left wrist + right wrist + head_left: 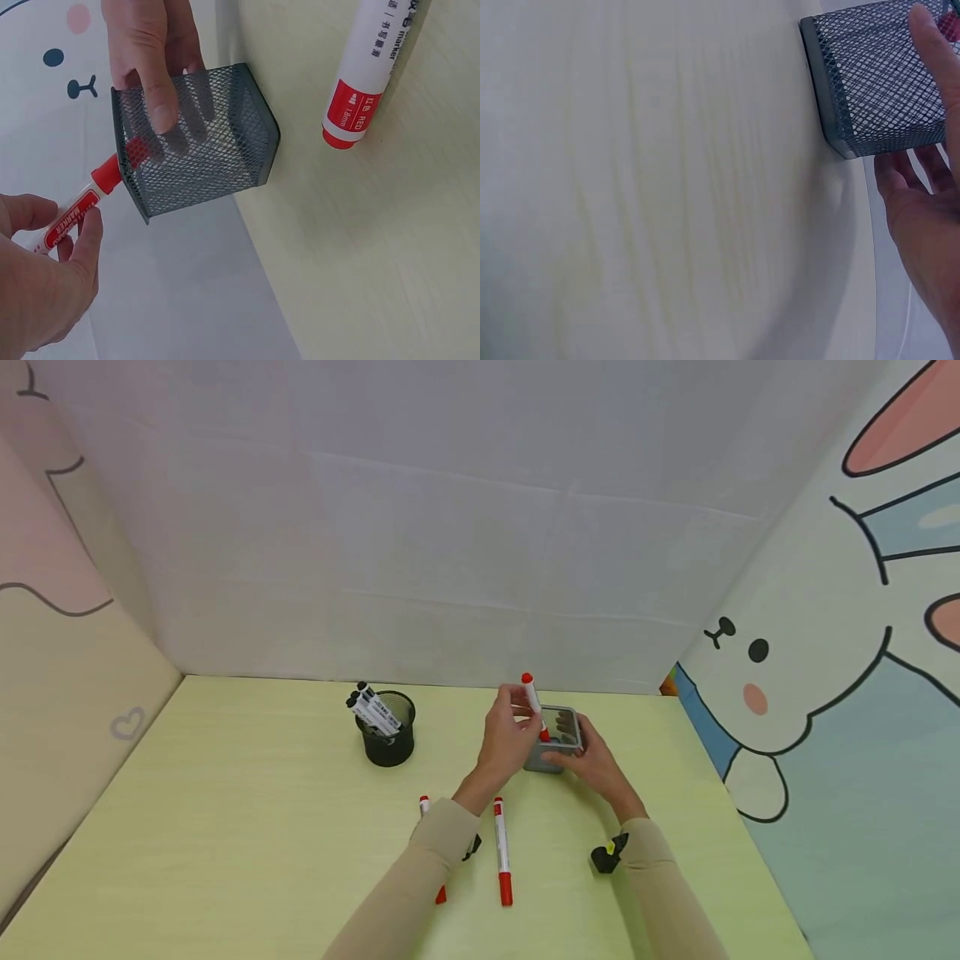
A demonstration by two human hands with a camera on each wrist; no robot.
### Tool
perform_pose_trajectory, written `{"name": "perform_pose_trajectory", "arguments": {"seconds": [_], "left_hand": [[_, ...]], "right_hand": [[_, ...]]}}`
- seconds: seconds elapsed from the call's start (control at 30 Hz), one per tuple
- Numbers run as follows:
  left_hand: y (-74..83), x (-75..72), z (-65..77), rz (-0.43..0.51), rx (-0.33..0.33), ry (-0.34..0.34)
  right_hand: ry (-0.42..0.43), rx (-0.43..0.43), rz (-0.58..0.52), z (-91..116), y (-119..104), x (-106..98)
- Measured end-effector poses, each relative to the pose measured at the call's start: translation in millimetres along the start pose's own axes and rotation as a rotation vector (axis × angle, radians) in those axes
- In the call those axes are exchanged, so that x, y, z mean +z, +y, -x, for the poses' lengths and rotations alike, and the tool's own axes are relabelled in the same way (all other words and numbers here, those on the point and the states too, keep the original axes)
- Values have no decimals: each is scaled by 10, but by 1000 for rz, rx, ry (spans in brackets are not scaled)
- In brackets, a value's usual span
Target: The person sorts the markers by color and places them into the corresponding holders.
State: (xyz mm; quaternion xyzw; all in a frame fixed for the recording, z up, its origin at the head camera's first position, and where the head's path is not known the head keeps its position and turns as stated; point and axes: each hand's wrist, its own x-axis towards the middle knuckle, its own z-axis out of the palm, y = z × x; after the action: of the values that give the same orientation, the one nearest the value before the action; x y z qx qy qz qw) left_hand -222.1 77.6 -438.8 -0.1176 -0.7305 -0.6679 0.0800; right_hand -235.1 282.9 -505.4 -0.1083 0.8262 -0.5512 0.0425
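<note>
My left hand (509, 732) pinches a red marker (532, 695) between thumb and fingers. The marker slants down, and in the left wrist view its red-capped end reaches past the rim of a square grey mesh pen holder (202, 142). My right hand (594, 766) grips that holder from its right side, thumb across the near wall and fingers around the far side. Closer to me, a second red marker (502, 852) lies on the table, and a third marker (424, 804) is partly hidden under the left sleeve.
A round black mesh pen cup (390, 749) holding several black-capped markers (375, 712) stands to the left on the pale yellow table (247, 827). White sheeting (420, 552) rises behind the table's back edge. Printed cartoon panels (810, 727) flank both sides.
</note>
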Motion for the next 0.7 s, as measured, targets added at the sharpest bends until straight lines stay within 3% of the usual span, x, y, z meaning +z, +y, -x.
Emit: {"name": "perform_pose_trajectory", "arguments": {"seconds": [0.7], "left_hand": [[-117,3,77,-75,4,-45]], "right_hand": [[-21,-51,-80,-21,38,-2]]}}
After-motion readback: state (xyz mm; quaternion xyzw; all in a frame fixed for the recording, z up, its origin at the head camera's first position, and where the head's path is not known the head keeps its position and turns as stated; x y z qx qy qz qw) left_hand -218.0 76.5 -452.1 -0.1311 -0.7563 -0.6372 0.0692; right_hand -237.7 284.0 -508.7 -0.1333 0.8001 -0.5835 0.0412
